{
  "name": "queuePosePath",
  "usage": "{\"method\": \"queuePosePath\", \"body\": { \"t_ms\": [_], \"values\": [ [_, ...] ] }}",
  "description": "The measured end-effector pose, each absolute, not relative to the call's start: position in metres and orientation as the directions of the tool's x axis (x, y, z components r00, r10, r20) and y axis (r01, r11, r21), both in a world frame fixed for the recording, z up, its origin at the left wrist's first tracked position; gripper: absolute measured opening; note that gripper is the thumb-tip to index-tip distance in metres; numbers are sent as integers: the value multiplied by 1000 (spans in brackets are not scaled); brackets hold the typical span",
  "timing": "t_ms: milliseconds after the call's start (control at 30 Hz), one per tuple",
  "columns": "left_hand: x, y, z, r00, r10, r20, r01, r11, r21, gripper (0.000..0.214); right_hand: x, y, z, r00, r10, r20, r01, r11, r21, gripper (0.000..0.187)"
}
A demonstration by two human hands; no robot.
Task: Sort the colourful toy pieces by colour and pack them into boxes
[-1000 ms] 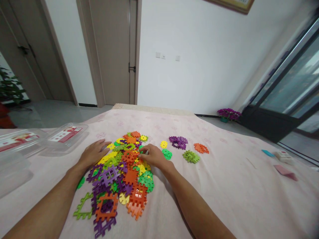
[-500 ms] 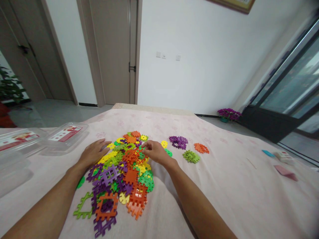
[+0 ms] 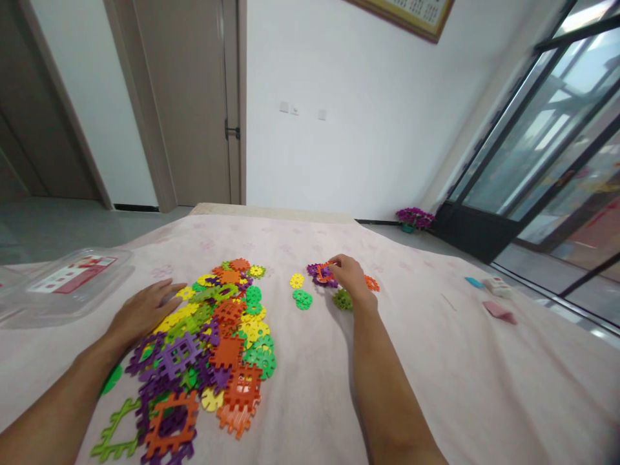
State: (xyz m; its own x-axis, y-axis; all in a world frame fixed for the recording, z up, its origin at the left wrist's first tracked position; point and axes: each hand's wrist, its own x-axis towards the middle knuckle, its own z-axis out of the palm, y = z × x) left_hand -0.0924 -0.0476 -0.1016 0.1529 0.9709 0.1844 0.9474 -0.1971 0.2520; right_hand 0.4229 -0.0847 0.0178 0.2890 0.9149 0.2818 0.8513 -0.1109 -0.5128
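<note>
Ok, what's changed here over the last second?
The right hand left the pile and reached out to the right, to the purple pieces. It now holds a small orange piece over them in a fingertip grip. The view also swung a little to the right. The left hand stayed flat at the pile's left edge, and the pile looks unchanged.
</note>
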Motion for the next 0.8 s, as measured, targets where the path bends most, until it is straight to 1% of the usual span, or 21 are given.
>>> {"method": "queuePosePath", "body": {
  "t_ms": [133,267,333,400,467,533,600,667,733,800],
  "values": [
    [-95,-45,-103,157,970,183,946,-201,254,62,459,-90,9,444,853,275,823,-267,-502,31],
    [-95,-45,-103,155,970,189,945,-201,259,63,486,-99,0,618,738,271,736,-423,-528,37],
    [-94,-45,-103,162,970,182,944,-206,257,65,492,-103,-1,682,670,294,694,-466,-549,41],
    [-93,-46,-102,171,969,176,943,-213,254,66,491,-102,1,690,642,333,690,-445,-571,42],
    [-92,-47,-101,170,969,177,945,-212,251,67,478,-97,6,631,681,371,724,-346,-597,38],
    [-91,-48,-99,158,972,175,948,-200,249,67,453,-88,10,512,766,388,757,-189,-625,34],
    [-89,-50,-97,147,975,166,951,-186,245,66,417,-79,11,348,859,376,759,-22,-651,28],
    [-88,-52,-94,145,976,160,954,-181,238,66,376,-74,7,133,935,327,734,129,-667,24],
    [-86,-54,-91,147,976,160,957,-181,227,65,336,-76,-2,-53,958,283,678,243,-694,18],
    [-85,-55,-90,146,976,159,959,-179,218,65,301,-85,-10,-196,945,262,634,326,-701,15]
  ]
}}
